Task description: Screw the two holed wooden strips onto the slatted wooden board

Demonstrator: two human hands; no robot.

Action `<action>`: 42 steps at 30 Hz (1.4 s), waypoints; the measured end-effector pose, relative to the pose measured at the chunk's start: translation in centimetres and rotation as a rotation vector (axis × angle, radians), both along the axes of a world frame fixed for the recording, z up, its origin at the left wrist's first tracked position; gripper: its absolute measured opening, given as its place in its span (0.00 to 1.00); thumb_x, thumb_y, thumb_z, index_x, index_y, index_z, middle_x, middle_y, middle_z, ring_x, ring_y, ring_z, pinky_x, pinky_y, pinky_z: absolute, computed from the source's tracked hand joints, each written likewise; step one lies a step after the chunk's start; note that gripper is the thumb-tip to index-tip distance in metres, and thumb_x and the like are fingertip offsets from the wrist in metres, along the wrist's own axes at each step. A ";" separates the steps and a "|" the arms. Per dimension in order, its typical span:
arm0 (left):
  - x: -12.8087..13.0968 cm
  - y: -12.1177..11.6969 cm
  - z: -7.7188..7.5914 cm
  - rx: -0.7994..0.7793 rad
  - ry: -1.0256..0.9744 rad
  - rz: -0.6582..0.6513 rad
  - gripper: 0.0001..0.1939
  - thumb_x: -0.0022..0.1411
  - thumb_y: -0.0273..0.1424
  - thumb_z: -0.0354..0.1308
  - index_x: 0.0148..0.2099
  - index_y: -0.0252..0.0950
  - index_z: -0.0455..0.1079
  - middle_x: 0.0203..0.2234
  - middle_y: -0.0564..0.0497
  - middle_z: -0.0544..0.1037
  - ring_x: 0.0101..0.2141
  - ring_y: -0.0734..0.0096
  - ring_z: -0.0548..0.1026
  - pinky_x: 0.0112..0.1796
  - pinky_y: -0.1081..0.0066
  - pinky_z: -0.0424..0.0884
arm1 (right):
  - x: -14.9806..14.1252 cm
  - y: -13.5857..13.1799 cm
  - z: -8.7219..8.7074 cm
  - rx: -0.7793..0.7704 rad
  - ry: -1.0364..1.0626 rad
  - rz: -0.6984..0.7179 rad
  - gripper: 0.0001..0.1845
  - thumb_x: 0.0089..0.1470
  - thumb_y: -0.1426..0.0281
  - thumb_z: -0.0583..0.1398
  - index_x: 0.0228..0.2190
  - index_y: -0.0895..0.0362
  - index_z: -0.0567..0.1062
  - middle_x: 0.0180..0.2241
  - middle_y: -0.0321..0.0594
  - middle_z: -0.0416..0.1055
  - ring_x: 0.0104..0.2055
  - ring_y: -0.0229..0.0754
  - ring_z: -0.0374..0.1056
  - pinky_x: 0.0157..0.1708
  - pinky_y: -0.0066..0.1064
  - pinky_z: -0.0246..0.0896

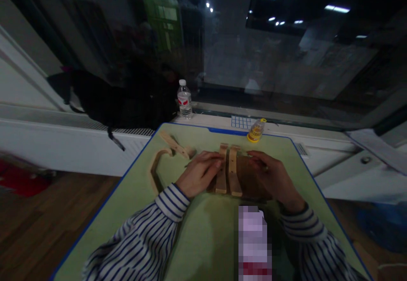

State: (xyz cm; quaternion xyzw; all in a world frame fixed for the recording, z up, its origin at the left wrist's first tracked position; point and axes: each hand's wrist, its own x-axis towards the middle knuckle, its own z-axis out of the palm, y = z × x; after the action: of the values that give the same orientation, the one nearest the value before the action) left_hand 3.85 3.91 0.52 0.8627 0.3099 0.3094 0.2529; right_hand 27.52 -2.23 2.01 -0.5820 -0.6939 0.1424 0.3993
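Two pale wooden pieces with curled ends stand side by side on a brown board or sheet: the left wooden piece (221, 185) and the right wooden piece (233, 166). Small dark holes show along them. My left hand (200, 172) grips the left wooden piece near its middle, thumb and forefinger together against it. To the right, over the brown board (249, 177), my right hand (276, 177) is closed with fingertips pinched; what they hold, if anything, is too small to make out. It is apart from the right wooden piece.
A hooked wooden piece (154, 168) and another wooden piece (174, 145) lie at the left of the green table (197, 238). A small yellow-capped bottle (256, 130) stands at the far edge. Behind are a water bottle (184, 100) and a black bag (127, 98). A blurred-out object (256, 243) is in front.
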 end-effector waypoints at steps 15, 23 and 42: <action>0.5 0.0 -1.5 -0.221 0.085 0.030 0.23 0.70 0.43 0.38 0.56 0.51 0.69 0.65 0.55 0.53 0.65 0.60 0.50 0.64 0.55 0.46 | -1.5 2.1 -0.4 -0.051 0.001 -0.035 0.07 0.55 0.70 0.57 0.35 0.53 0.75 0.34 0.37 0.78 0.35 0.40 0.74 0.37 0.32 0.69; 0.7 -0.2 -2.0 -0.217 0.120 0.052 0.22 0.70 0.42 0.39 0.55 0.49 0.71 0.67 0.56 0.51 0.65 0.58 0.47 0.64 0.52 0.46 | -2.2 2.5 -1.3 -0.090 -0.143 -0.086 0.08 0.57 0.70 0.56 0.38 0.52 0.74 0.37 0.39 0.78 0.37 0.42 0.74 0.38 0.34 0.68; 0.9 -0.2 -1.9 -0.227 0.144 0.046 0.23 0.70 0.41 0.38 0.57 0.45 0.69 0.67 0.52 0.49 0.66 0.58 0.46 0.64 0.52 0.45 | -2.6 2.9 -1.9 -0.095 -0.299 -0.006 0.10 0.59 0.71 0.55 0.38 0.52 0.76 0.39 0.40 0.78 0.41 0.43 0.73 0.44 0.35 0.66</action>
State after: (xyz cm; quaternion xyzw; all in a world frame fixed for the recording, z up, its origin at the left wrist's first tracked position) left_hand 4.78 3.71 -1.33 0.8411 0.3800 0.2154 0.3188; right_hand 24.97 0.64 0.12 -0.6169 -0.7365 0.0855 0.2640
